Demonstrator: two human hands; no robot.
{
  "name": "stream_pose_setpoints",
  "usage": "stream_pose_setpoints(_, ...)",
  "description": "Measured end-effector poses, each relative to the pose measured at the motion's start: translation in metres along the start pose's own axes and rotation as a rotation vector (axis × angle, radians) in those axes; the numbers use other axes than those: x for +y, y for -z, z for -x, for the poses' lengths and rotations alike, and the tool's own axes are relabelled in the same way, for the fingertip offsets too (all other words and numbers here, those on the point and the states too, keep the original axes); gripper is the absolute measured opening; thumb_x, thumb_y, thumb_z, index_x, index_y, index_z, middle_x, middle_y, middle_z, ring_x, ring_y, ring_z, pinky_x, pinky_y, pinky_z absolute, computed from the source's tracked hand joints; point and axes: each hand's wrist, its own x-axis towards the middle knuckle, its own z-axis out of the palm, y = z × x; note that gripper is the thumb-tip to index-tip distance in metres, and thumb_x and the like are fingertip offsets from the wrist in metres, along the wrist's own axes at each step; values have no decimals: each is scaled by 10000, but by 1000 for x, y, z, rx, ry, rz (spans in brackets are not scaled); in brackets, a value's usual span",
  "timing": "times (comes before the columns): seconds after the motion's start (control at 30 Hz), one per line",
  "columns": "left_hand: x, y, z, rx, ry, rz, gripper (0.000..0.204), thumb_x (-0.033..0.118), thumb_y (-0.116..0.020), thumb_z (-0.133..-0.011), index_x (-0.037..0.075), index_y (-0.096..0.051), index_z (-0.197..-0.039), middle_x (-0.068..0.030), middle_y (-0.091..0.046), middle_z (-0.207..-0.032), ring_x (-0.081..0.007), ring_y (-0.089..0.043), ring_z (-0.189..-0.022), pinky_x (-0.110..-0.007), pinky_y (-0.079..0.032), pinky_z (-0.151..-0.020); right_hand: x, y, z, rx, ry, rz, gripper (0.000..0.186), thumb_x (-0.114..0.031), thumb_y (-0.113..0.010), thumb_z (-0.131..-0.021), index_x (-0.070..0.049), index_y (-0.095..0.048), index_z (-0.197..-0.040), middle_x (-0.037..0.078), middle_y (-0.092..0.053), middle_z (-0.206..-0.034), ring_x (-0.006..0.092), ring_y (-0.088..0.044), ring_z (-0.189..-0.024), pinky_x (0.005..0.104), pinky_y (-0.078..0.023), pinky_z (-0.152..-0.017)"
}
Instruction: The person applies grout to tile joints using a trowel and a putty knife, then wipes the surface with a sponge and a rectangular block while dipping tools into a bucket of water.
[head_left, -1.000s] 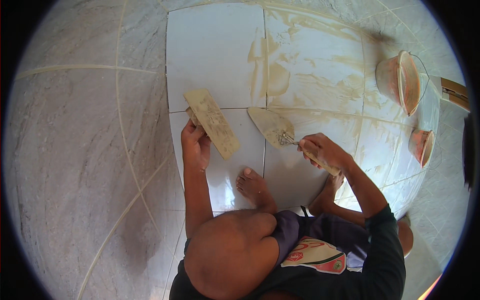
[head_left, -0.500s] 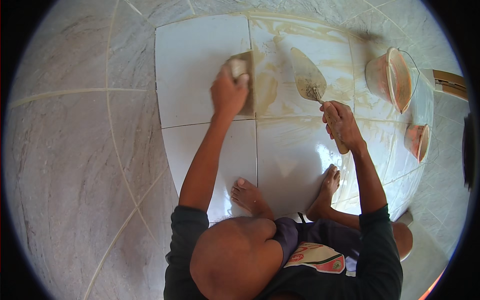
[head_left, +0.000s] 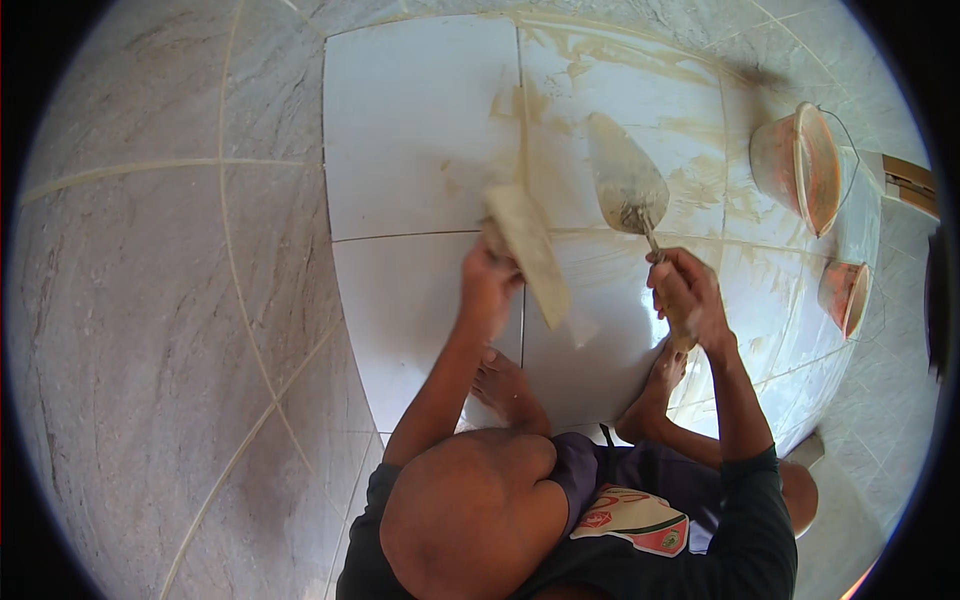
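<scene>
So the left hand (head_left: 490, 290) is clenched around a long flat beige grout float (head_left: 530, 255), smeared with wet mix. Its long axis runs diagonally, from up-left near the tile joint down-right toward the person's feet, and the hand grips it from the left side about midway along, so most of the blade lies just up and right of the knuckles. The float sits right on the vertical joint between two glossy white floor tiles (head_left: 420, 130), touching the surface as far as I can tell.

The right hand (head_left: 685, 300) is closed tight on the handle of a pointed steel trowel (head_left: 625, 185) caked in tan mortar. The blade points up and away from the grip, tip aimed toward the far tiles, with its long axis leaning slightly left. The two tools are near each other but apart, and the float is the one closer to the joint line.

Off to the right, well apart from both hands, stand two orange plastic buckets: the big one (head_left: 800, 165) farther out, the small one (head_left: 845, 295) nearer. Both are crusted with pale mix; I can't tell how much is inside either. Tan smears cover the tiles beside the trowel. Bare feet (head_left: 505, 385) rest on the tile below the hands.
</scene>
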Motion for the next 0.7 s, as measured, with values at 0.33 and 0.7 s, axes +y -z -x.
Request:
stream_pose_setpoints(0.33, 68, 11, -11, -116, 1, 480, 327, 87, -516, -942, -50, -524, -1239, -129, -631, -1181, -212, -633, -1062, -346, -522, -938, -17, -23, -28, 2, 762, 627, 245, -118, -745, -816, -32, -595, -990, 132, -634, -957, 337, -648, -784, 395, -528, -614)
stream_pose_setpoints(0.7, 63, 30, 15, -194, -9, 258, 392, 80, -571, -937, -51, -492, -1297, -116, -647, -1165, -196, -651, -1038, -350, -537, -914, -47, -34, -139, -39, -70, -37, 307, -286, -526, -968, 10, -603, -943, 80, -586, -774, 135, -570, -583, 291, -484, -464)
